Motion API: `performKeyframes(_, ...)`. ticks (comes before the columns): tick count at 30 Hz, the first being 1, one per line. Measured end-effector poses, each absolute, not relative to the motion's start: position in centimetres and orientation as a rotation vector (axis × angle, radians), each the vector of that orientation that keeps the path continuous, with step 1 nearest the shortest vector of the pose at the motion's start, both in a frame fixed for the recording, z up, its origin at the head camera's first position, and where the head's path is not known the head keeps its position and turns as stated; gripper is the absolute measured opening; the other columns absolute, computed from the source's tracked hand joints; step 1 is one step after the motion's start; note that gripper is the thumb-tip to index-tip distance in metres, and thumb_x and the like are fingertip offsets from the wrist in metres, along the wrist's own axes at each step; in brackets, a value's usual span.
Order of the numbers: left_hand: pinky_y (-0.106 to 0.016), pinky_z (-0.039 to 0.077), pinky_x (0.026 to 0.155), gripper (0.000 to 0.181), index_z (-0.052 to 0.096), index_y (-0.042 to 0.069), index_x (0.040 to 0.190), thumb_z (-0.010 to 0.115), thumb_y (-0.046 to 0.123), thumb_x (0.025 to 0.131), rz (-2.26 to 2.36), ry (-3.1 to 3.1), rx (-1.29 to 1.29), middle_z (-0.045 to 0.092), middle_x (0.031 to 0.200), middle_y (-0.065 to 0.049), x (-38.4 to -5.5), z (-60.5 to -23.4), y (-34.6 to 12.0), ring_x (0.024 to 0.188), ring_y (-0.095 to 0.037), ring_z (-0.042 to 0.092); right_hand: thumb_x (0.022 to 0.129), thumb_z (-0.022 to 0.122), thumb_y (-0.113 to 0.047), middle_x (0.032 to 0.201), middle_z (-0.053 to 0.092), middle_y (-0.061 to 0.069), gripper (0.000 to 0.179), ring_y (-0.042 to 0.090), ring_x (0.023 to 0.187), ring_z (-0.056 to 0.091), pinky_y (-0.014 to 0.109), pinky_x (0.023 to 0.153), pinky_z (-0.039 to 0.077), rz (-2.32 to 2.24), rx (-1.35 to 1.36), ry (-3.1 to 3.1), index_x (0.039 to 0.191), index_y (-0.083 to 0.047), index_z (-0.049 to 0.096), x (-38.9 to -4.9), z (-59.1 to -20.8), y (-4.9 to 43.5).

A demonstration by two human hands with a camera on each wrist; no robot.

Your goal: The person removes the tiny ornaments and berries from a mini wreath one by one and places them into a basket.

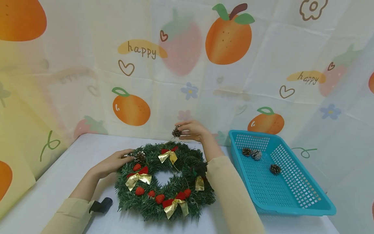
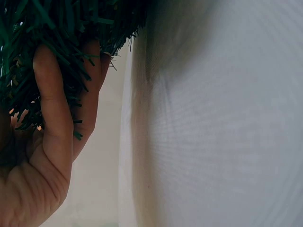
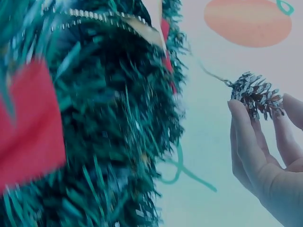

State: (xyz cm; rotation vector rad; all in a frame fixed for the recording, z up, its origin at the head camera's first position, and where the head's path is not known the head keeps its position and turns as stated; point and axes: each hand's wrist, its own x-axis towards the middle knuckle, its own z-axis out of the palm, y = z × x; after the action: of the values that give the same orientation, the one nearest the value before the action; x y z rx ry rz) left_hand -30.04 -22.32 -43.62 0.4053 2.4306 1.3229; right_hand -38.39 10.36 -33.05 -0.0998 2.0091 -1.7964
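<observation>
A green wreath (image 1: 152, 203) with red and gold bows and red berries lies on the white table. My left hand (image 1: 112, 163) grips its upper left edge beside a pine cone (image 1: 140, 157) set in the greenery. In the left wrist view, fingers (image 2: 56, 118) of that hand curl up against the green needles. Above the wreath's far side, my right hand (image 1: 191, 130) pinches a second pine cone (image 1: 176, 131) between thumb and fingers. From this pine cone (image 3: 255, 94) a thin wire (image 3: 215, 75) sticks out toward the wreath in the right wrist view.
To the right stands a blue plastic basket (image 1: 292, 208) holding several loose pine cones (image 1: 275, 169). Behind the table hangs a fruit-printed cloth (image 1: 187, 97). A black band with a dark piece (image 1: 102, 205) is on the left sleeve.
</observation>
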Motion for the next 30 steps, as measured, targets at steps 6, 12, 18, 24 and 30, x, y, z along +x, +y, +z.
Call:
performKeyframes(6, -0.072, 0.039, 0.102, 0.071, 0.021, 0.0, 0.157, 0.046, 0.041, 0.104, 1.321, 2.432, 0.406, 0.015, 0.16, -0.034, -30.1, -43.6, -22.2, 0.144, -0.061, 0.015, 0.099, 0.056, -0.005, 0.158, 0.037, 0.013, 0.042, 0.037, 0.142, 0.04, 0.044, 0.109, 0.048, -1.791, -0.104, 2.044, 0.141, -0.003, 0.054, -38.5, -32.4, 12.3)
performKeyframes(12, -0.071, 0.038, 0.103, 0.071, 0.021, -0.001, 0.157, 0.046, 0.041, 0.105, 1.321, 2.438, 0.418, 0.015, 0.16, -0.034, -30.2, -43.8, -22.3, 0.144, -0.06, 0.015, 0.092, 0.07, -0.019, 0.155, 0.041, 0.009, 0.046, 0.041, 0.138, 0.043, 0.048, 0.102, 0.051, -1.829, -0.274, 1.943, 0.137, -0.015, 0.06, -49.5, -40.9, 17.8)
performKeyframes(18, -0.072, 0.038, 0.103, 0.071, 0.021, 0.0, 0.157, 0.046, 0.04, 0.105, 1.319, 2.435, 0.413, 0.014, 0.161, -0.034, -30.1, -43.8, -22.4, 0.144, -0.061, 0.014, 0.099, 0.058, -0.01, 0.161, 0.031, 0.017, 0.048, 0.045, 0.145, 0.034, 0.047, 0.109, 0.047, -1.813, -0.164, 2.027, 0.146, -0.006, 0.049, -42.3, -35.0, 17.4)
performKeyframes(24, -0.071, 0.038, 0.104, 0.07, 0.022, 0.0, 0.156, 0.047, 0.04, 0.104, 1.322, 2.446, 0.421, 0.015, 0.16, -0.035, -30.1, -43.9, -22.4, 0.144, -0.061, 0.014, 0.103, 0.046, -0.004, 0.165, 0.017, 0.019, 0.05, 0.043, 0.151, 0.023, 0.045, 0.116, 0.04, -1.802, -0.067, 2.038, 0.152, 0.0, 0.036, -37.1, -30.7, 17.6)
performKeyframes(30, -0.07, 0.038, 0.105, 0.071, 0.02, -0.002, 0.156, 0.046, 0.04, 0.105, 1.314, 2.454, 0.419, 0.014, 0.16, -0.035, -30.2, -44.0, -22.3, 0.144, -0.061, 0.014, 0.102, 0.047, -0.003, 0.161, 0.026, 0.017, 0.05, 0.037, 0.141, 0.039, 0.045, 0.115, 0.041, -1.823, -0.043, 2.054, 0.151, 0.0, 0.038, -37.2, -30.7, 19.6)
